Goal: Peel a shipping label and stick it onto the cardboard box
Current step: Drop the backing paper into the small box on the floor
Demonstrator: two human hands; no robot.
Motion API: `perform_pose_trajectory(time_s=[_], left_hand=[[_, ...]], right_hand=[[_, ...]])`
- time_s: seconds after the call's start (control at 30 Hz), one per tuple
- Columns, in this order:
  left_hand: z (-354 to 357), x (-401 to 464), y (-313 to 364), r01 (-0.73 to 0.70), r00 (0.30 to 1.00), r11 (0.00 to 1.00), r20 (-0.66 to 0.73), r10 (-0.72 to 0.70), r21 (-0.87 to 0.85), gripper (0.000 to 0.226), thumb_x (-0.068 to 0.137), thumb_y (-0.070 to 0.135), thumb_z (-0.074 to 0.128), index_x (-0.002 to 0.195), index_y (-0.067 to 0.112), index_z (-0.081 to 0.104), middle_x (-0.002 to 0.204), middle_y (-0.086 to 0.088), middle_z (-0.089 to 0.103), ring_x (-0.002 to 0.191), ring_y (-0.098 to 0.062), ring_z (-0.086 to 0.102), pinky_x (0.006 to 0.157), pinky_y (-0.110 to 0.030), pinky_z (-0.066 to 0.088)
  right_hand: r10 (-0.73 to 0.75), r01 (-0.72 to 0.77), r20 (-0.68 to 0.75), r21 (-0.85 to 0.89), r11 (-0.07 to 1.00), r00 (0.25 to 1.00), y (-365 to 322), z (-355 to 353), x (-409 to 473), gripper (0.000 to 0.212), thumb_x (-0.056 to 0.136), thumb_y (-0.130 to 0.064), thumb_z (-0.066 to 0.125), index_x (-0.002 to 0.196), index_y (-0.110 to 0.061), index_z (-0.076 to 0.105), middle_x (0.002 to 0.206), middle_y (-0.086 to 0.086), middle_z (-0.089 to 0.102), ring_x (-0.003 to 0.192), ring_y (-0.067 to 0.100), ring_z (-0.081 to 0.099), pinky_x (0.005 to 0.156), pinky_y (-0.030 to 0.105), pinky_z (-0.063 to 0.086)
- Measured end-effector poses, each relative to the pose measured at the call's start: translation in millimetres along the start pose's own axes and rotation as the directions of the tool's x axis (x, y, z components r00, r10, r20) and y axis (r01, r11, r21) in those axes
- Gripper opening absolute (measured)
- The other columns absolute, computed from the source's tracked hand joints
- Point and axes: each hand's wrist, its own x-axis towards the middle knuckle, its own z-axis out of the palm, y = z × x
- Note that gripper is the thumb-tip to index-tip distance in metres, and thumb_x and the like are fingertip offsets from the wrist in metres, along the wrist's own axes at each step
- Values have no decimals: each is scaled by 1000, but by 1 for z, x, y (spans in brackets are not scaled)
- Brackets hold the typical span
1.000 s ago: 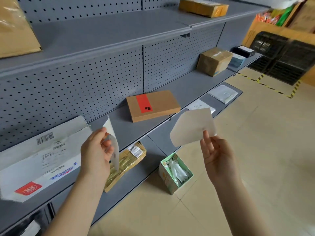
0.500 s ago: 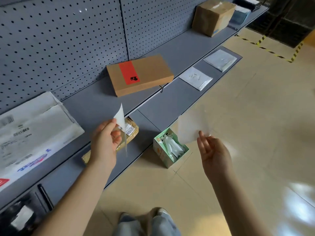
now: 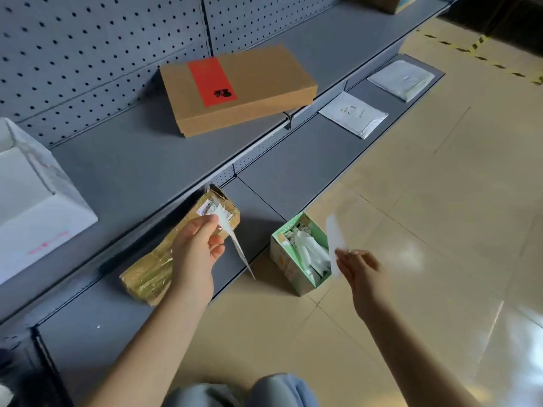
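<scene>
A flat cardboard box (image 3: 258, 92) with a red sticker (image 3: 212, 82) lies on the grey shelf (image 3: 123, 171), beyond both hands. My left hand (image 3: 195, 254) pinches a thin white label (image 3: 236, 245), seen almost edge-on and hanging down over the lower shelf. My right hand (image 3: 360, 270) holds a blurred, glossy backing sheet (image 3: 335, 242) by its lower end. That sheet stands just right of a small green open carton (image 3: 282, 257) on the floor, which is filled with crumpled white sheets.
A parcel wrapped in gold tape (image 3: 150, 274) lies on the lower shelf under my left hand. A large white parcel (image 3: 32, 207) sits at the left. Two flat white mailers (image 3: 354, 114) (image 3: 401, 79) lie further right. A pegboard wall (image 3: 88, 54) backs the shelf; beige tiled floor (image 3: 440, 201) lies to the right.
My view has tilted down towards the lower shelf and floor. Both hands have dropped, and my right hand has brought its sheet down beside the green carton.
</scene>
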Motion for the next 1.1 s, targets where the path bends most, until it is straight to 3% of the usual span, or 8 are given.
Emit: perform_pose_trajectory(time_s=[0.23,0.37,0.53,0.63,0.73,0.9,1.0,1.1], left_hand=[[2,55,-56,-9,999,1000,32,8,11,19,86,16,61,68,23,63,63,5,56,50,-4,48,58,-20,42],[-2,78,-81,-8,999,1000,32,8,21,15,86,17,61,72,20,61,63,2,53,54,-7,49,62,-22,43],[-7,98,-108,-5,999,999,41,4,36,12,87,18,60,75,20,61,55,9,53,56,-7,49,63,-21,44],[-9,104,-123,5,999,999,42,-7,48,13,87,18,60,74,20,60,53,11,54,53,-5,50,62,-20,44],[-12,103,-134,22,999,998,30,-24,58,14,86,20,61,72,23,62,53,12,55,51,-3,51,65,-22,44],[-12,98,-141,20,999,996,36,-23,90,14,86,20,60,73,24,62,51,16,56,49,0,52,67,-23,45],[-11,92,-142,29,999,995,31,-32,92,13,86,20,60,74,23,61,52,16,56,50,-1,52,67,-23,45],[-9,81,-138,49,998,996,27,-51,77,11,86,20,60,75,23,61,55,15,58,51,-1,53,66,-23,45]], right_hand=[[-109,95,-12,-410,907,994,80,10,93,15,83,-3,62,71,-11,58,77,7,67,77,25,66,74,36,51],[-214,181,33,-666,724,976,108,18,132,7,85,-17,62,78,-17,61,88,3,74,76,22,66,64,30,46],[-248,233,105,-786,573,963,133,26,169,10,90,-20,52,87,-17,62,101,3,72,66,21,61,49,22,37],[-159,228,172,-857,463,972,145,26,183,23,94,-19,46,109,-15,63,104,9,69,63,21,59,45,20,40],[-7,249,260,-919,307,966,158,20,193,40,97,-20,41,136,-20,48,113,17,64,64,25,62,45,24,46],[85,246,264,-952,182,961,161,17,198,43,99,-22,36,141,-21,41,111,15,58,55,11,46,36,14,34],[70,237,259,-945,225,963,159,13,193,39,96,-22,40,134,-22,51,107,10,61,59,17,57,50,22,46],[-19,247,252,-926,284,968,152,14,176,32,94,-25,47,123,-18,60,118,13,67,80,28,67,72,33,54]])
